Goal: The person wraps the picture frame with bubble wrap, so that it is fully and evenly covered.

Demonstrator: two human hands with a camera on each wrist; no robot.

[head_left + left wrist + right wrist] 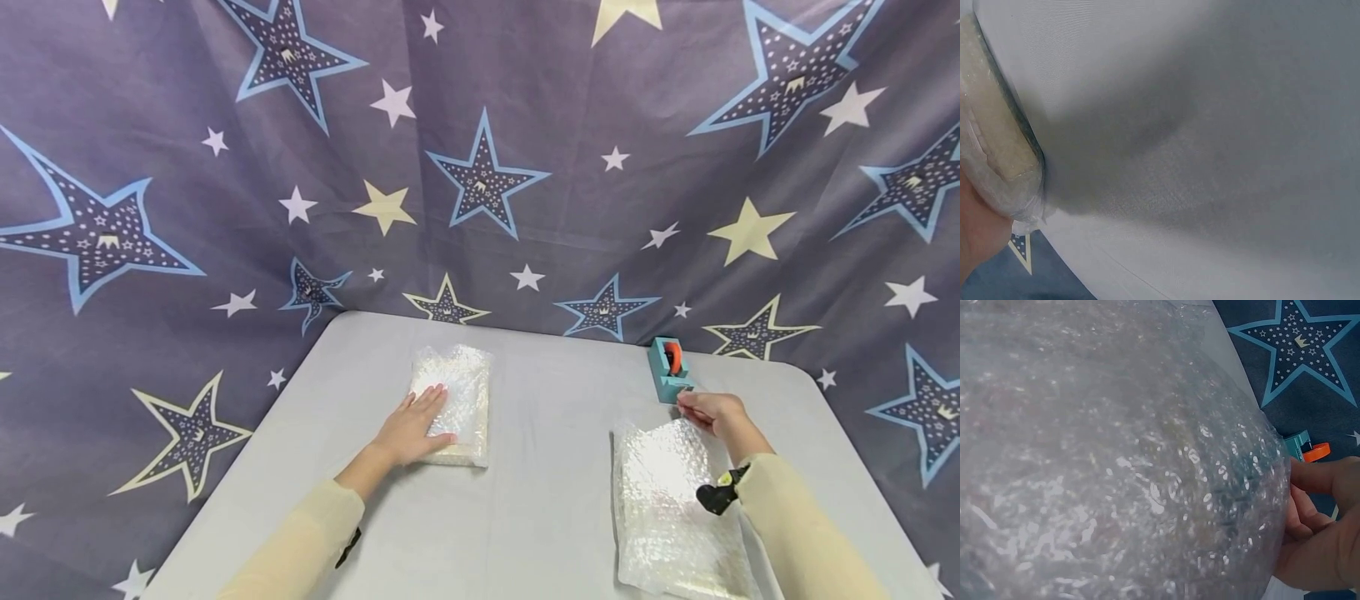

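My left hand (408, 429) rests with straight fingers on a flat bubble-wrapped package (471, 408) at the left-middle of the table. The left wrist view shows that package's side edge (1000, 119), with something pale inside the clear wrap. To the right lies a larger bubble-wrapped package (667, 500); its contents cannot be made out. At its far edge my right hand (718, 417) pinches the bubble wrap between thumb and fingers. In the right wrist view, that bubble wrap (1147, 462) fills most of the picture.
A teal tape dispenser (663, 375) with an orange roll core stands near the table's back edge, just beyond the right hand. The pale grey table (551, 467) meets a dark curtain (525, 75) printed with stars along its back and sides.
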